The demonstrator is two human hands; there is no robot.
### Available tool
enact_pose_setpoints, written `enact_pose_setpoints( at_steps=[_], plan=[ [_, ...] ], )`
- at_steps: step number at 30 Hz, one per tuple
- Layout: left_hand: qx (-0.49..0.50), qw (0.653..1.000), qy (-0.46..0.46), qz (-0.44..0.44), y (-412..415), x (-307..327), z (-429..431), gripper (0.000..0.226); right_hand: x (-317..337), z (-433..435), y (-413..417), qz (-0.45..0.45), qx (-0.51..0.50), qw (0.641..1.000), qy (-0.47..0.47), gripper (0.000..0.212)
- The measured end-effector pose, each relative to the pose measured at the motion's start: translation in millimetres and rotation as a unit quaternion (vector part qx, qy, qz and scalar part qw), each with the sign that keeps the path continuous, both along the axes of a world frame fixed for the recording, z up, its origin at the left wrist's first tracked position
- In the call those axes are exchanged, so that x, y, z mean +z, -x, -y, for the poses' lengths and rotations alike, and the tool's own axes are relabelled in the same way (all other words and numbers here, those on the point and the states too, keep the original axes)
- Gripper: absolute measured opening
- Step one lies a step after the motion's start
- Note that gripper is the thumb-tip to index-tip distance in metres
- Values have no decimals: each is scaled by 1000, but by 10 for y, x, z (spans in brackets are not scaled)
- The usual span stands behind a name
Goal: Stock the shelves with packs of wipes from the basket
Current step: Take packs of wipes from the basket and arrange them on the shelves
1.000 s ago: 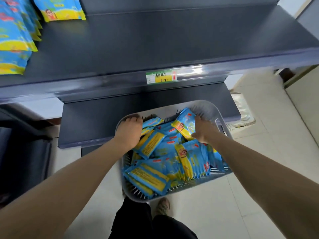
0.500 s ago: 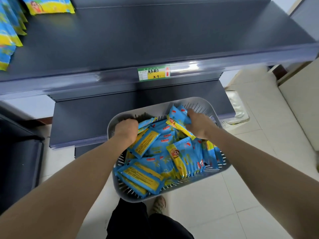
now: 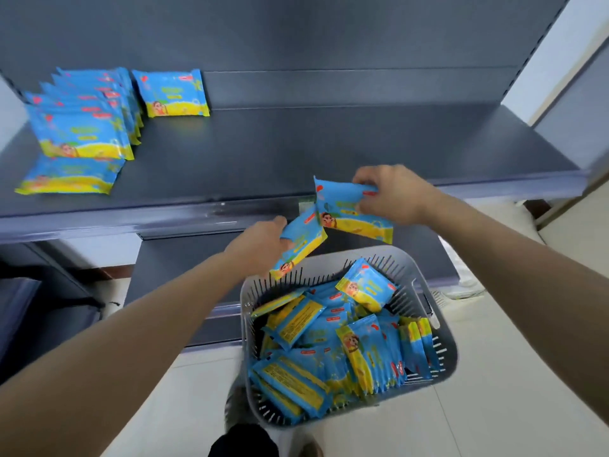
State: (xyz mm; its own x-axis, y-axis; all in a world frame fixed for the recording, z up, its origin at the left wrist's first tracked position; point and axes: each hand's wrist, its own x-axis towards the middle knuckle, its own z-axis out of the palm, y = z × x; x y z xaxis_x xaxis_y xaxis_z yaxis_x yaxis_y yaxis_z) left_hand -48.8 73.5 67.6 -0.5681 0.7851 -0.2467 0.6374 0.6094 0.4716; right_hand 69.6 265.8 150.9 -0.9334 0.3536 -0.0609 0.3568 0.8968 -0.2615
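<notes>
Left hand (image 3: 260, 245) pinches one blue-yellow soft plastic wipes pack (image 3: 301, 245), right hand (image 3: 392, 196) grips a second pack (image 3: 349, 209), both above grey slotted plastic basket (image 3: 448, 341) at 5 o'clock. Best approach: carry both to dark metal shelf (image 3: 296, 153), stand them upright next to stocked row (image 3: 85, 127) at 10 o'clock

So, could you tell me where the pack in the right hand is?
In the head view the pack is right of centre, pinched by the right hand before the shelf edge, above the basket, beside another pack in the left hand.
</notes>
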Motion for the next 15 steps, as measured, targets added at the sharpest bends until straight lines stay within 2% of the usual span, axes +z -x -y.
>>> enact_pose_setpoints(
  at_steps=[3,8,11,15],
  plan=[
    [19,999,-10,-43,249,297,133,21,299,109,289,-29,0,1000,-3,21],
    [63,995,-50,-65,836,687,480,23,608,235,869,-112,-16,994,-7,22],
    [81,988,-96,-91,1189,852,645,17,640,318,1346,-144,-14,989,-20,27],
    [100,980,-122,-121,1613,924,818,17,522,423,2081,-144,8,990,2,28]
  ],
)
